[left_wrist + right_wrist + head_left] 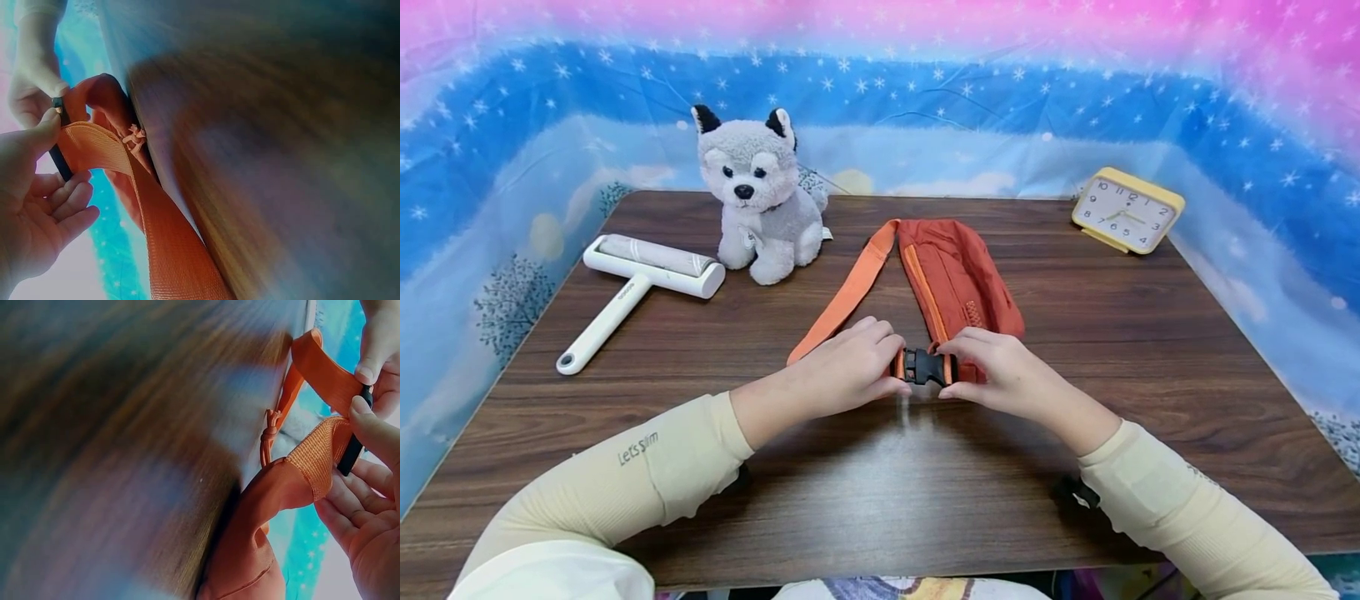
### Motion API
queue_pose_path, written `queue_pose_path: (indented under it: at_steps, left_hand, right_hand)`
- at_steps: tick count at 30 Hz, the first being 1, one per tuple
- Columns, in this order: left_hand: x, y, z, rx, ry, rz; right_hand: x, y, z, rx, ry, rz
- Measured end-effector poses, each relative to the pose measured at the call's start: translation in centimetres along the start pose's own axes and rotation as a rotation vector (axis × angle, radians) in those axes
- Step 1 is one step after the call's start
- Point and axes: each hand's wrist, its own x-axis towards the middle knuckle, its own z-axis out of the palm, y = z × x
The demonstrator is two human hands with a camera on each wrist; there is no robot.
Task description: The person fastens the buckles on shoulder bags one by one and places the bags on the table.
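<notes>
A rust-red waist bag [958, 275] with an orange zip lies on the table, its orange strap [850, 296] looping out to the left. The strap's black side-release buckle [928, 367] is held between both hands, its two halves lined up and meeting. My left hand [846, 371] pinches the left half between thumb and fingers. On the other half, next to the bag, my right hand [1015, 375] has a similar pinch. Both wrist views show the buckle edge-on, raised off the wood, with the webbing [94, 147] curving down from it.
A grey-and-white plush husky [760, 200] sits at the back. Left of it lies a white lint roller [636, 283]. A yellow alarm clock [1127, 210] stands at the back right. Snowflake-printed cloth [925, 92] surrounds the brown wooden table [1150, 350].
</notes>
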Motion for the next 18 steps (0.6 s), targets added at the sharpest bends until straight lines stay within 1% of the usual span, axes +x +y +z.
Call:
queue_pose_path:
  at_steps: [6, 11, 18]
  left_hand:
    - [-0.02, 0.11, 0.10, 0.013, -0.010, -0.010]
    - [0.03, 0.22, 0.03, 0.001, -0.012, -0.023]
    - [0.05, 0.29, 0.03, 0.006, 0.004, -0.031]
  right_hand:
    - [0.04, -0.14, -0.12, 0.004, -0.002, -0.004]
    - [0.01, -0.11, -0.08, 0.012, -0.004, -0.007]
    - [0.07, -0.21, -0.07, 0.013, 0.003, -0.013]
